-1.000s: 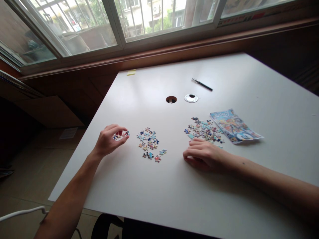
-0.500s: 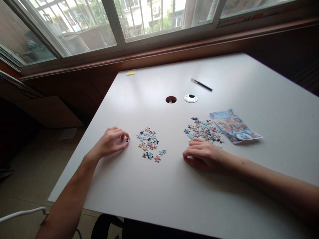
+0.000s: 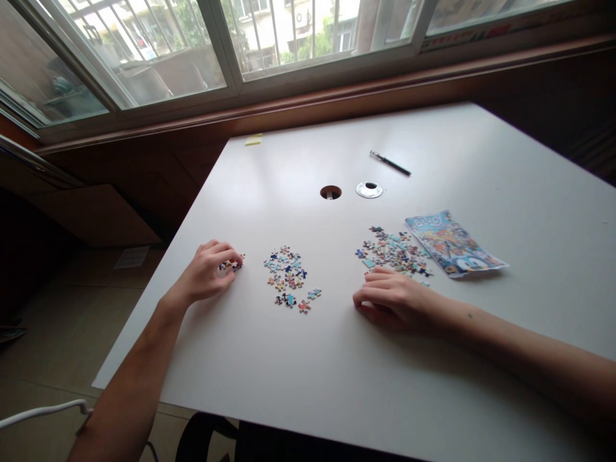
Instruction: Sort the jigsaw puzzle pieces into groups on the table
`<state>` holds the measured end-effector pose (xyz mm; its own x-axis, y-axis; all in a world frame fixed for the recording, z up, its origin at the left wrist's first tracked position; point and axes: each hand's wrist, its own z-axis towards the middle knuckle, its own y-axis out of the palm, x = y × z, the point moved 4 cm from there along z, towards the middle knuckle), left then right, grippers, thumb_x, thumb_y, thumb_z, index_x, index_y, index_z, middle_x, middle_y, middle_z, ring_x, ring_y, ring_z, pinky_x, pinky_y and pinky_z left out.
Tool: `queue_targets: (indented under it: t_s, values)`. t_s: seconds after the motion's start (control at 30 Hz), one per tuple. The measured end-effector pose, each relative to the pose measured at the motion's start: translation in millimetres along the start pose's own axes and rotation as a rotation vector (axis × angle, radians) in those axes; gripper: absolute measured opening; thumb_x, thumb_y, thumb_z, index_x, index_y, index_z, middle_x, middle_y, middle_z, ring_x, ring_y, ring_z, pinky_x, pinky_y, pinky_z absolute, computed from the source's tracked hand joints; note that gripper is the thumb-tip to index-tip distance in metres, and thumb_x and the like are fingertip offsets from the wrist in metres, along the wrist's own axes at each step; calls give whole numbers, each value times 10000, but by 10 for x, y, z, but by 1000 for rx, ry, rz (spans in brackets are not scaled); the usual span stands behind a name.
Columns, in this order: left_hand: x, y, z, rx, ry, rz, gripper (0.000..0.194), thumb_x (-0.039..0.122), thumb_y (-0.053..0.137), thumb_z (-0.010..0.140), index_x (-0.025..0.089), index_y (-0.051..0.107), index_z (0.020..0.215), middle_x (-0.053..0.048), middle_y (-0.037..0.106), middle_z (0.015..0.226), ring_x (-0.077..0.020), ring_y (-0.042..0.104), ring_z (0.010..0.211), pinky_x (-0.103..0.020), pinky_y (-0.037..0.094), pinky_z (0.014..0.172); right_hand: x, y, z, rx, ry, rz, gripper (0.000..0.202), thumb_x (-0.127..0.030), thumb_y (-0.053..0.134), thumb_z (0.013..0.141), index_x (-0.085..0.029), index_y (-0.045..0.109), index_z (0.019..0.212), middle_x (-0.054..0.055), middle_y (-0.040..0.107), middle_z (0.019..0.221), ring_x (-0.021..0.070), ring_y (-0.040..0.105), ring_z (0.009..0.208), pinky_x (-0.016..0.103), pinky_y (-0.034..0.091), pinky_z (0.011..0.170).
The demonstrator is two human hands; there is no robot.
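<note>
My left hand (image 3: 205, 273) rests at the left side of the table, thumb and fingers curved round a few small jigsaw puzzle pieces (image 3: 231, 263); the hand partly covers them. To its right lies a loose group of jigsaw pieces (image 3: 287, 276), apart from the fingers. My right hand (image 3: 389, 295) lies on the table with its fingers curled under. Its palm side is hidden, so whether it holds anything does not show. Just beyond its knuckles spreads a larger heap of jigsaw pieces (image 3: 397, 251).
A colourful picture sheet (image 3: 452, 244) lies right of the larger heap. Farther back are a black pen (image 3: 391, 163), a round cable hole (image 3: 330, 192) in the white table (image 3: 298, 366) and a metal ring cover (image 3: 369, 190). A window (image 3: 312, 38) stands behind.
My left hand has shifted a little to the left, and more of the puzzle pieces by its fingers now show. My right hand stays where it was.
</note>
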<state>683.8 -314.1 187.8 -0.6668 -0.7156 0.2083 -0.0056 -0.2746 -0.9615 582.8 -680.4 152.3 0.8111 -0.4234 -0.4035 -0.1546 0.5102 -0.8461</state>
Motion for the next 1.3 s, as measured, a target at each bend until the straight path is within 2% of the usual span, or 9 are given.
queue_targets:
  t_s: [0.23, 0.4, 0.6, 0.97, 1.3]
  values:
    - [47, -14, 13, 36, 41, -42, 191, 131, 606, 809, 227, 692, 950, -34, 705, 980, -220, 592, 946, -370, 448, 912, 7, 7, -7, -8, 8, 3, 86, -196, 525, 965, -206, 597, 918, 9, 547, 718, 152, 407, 696, 281, 322, 729]
    - [290, 11, 60, 89, 130, -159, 66, 197, 644, 861, 216, 690, 905, -41, 693, 920, -205, 599, 906, -375, 461, 896, 5, 5, -3, -11, 6, 8, 88, -198, 524, 965, -207, 600, 922, 10, 546, 723, 153, 412, 697, 283, 322, 734]
    - [512, 96, 102, 67, 211, -201, 114, 238, 684, 882, 244, 719, 990, -29, 709, 923, -192, 614, 902, -364, 454, 872, 12, 21, 5, -17, 12, 13, 83, -198, 534, 958, -207, 610, 925, 16, 565, 728, 156, 424, 698, 286, 331, 740]
    - [530, 205, 132, 24, 188, -146, 103, 326, 657, 934, 248, 725, 931, -18, 711, 895, -179, 617, 876, -353, 407, 858, 14, 22, 4, -23, 18, -2, 149, -242, 485, 997, -206, 610, 924, 21, 565, 728, 158, 436, 701, 288, 337, 749]
    - [547, 253, 146, 1, 135, -193, 103, 280, 621, 936, 238, 714, 922, -12, 687, 848, -162, 620, 817, -339, 411, 871, 2, 2, 18, -20, 17, 6, 119, -218, 507, 979, -203, 605, 913, 19, 558, 729, 156, 426, 699, 285, 330, 738]
